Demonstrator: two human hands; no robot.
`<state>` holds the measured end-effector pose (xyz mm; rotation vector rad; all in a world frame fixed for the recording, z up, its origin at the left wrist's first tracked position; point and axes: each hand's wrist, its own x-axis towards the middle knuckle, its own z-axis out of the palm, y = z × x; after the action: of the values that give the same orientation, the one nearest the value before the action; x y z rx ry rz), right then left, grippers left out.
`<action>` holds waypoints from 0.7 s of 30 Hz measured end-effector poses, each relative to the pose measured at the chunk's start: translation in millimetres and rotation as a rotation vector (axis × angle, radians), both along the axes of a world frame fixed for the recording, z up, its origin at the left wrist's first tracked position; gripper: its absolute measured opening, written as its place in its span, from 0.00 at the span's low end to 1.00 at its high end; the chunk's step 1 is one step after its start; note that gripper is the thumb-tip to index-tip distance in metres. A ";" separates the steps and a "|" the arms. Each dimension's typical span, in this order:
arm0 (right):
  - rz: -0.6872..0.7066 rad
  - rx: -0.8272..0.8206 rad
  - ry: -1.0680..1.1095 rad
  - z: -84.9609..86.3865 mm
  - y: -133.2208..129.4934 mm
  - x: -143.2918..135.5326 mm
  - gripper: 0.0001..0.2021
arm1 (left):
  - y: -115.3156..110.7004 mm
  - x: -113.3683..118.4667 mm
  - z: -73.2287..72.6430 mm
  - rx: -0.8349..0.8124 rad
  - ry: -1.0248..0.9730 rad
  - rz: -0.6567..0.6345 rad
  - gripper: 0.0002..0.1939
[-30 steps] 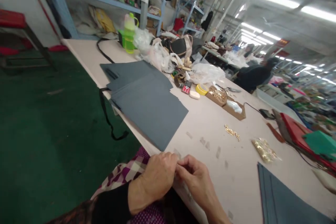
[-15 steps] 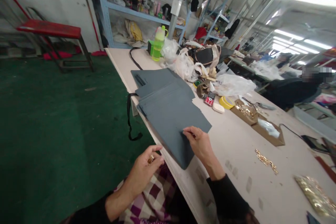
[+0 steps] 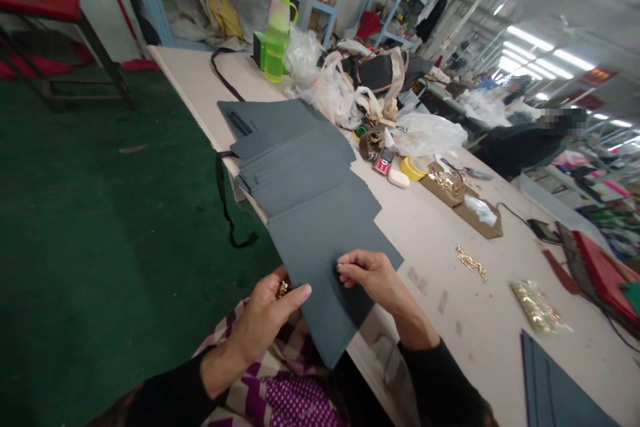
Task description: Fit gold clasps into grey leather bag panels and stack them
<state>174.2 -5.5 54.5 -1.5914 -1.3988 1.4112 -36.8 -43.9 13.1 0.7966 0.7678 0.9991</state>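
Note:
A blue-grey sheet point(image 3: 325, 227) lies on top of a fanned stack of similar sheets, its near corner jutting past the table edge. My left hand point(image 3: 267, 310) grips the left edge of this sheet, thumb on top and fingers underneath. Small gold-coloured metal pieces point(image 3: 283, 288) show in the curl of its fingers. Over the sheet's near part, my right hand point(image 3: 373, 277) is closed in a pinch, thumb against forefinger. Something tiny may be at its fingertips, but I cannot make it out.
On the table point(image 3: 425, 347) lie a gold chain point(image 3: 471, 263), a bag of gold-coloured parts point(image 3: 537, 307) and more blue-grey sheets point(image 3: 555, 387). Farther back are cardboard trays point(image 3: 463, 213), yellow tape point(image 3: 414, 168), a phone point(image 3: 384, 161), plastic bags point(image 3: 333, 90) and a green bottle point(image 3: 277, 40).
The top sheet has slid toward me off the stack, its near corner now over the edge. My left hand has taken hold of its edge. My right hand stays pinched above it; the view has shifted.

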 end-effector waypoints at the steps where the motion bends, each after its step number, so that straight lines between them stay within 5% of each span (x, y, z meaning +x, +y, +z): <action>1: 0.005 -0.010 0.018 -1.6 3.0 -1.8 0.15 | 1.6 1.9 3.3 -0.008 -0.020 -0.013 0.21; 6: 0.103 -0.050 0.047 -3.4 11.7 -4.5 0.15 | 8.1 11.8 14.5 -0.100 -0.006 -0.043 0.20; 13: 0.131 -0.042 0.098 -10.6 13.6 -5.7 0.16 | 8.4 16.8 4.4 -0.197 0.110 0.029 0.19; 21: 0.039 0.109 -0.073 -2.4 1.9 -7.9 0.17 | 10.4 15.5 20.4 0.032 0.317 -0.068 0.17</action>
<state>166.3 -3.6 52.1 -1.5675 -1.5299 1.2867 -21.3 -33.5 33.5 1.0169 0.9907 0.8348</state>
